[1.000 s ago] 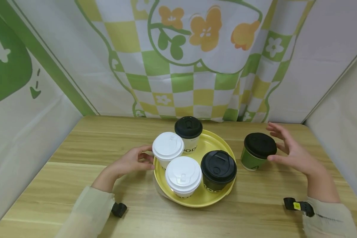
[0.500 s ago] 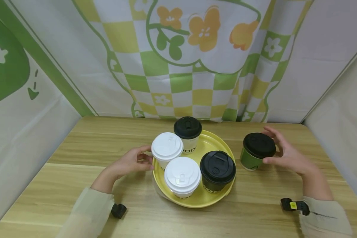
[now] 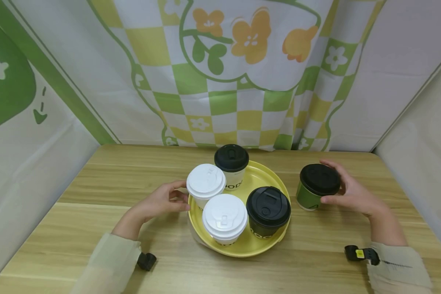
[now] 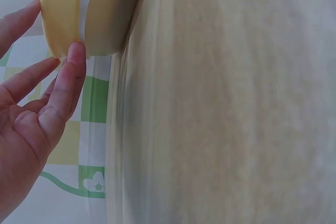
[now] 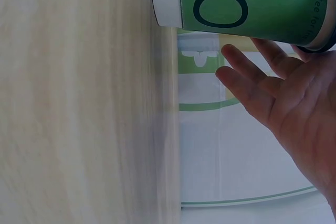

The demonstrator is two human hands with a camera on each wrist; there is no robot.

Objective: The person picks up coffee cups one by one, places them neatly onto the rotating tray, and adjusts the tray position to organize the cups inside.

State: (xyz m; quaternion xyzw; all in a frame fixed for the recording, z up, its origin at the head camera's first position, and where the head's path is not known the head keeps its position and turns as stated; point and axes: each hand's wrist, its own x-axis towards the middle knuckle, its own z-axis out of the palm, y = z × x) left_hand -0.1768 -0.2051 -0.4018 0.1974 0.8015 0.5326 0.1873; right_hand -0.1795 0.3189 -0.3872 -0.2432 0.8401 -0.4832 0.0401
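A green paper cup with a black lid stands upright on the wooden table, right of the round yellow tray. My right hand is around its right side, thumb at the front and fingers behind; in the right wrist view the spread fingers lie beside the cup wall. My left hand is at the tray's left edge, and in the left wrist view its loosely bent fingertips touch the tray's side. On the tray stand two white-lidded cups and two black-lidded cups.
The wooden table ends at a hanging checked cloth with flowers at the back. Pale fabric walls rise on both sides. The tray's cups stand close together, the two white lids overlapping in the head view.
My right hand has moved left, bringing thumb and fingers closer around the green cup. My left hand stays at the tray's edge, and the cups stand where they stood.
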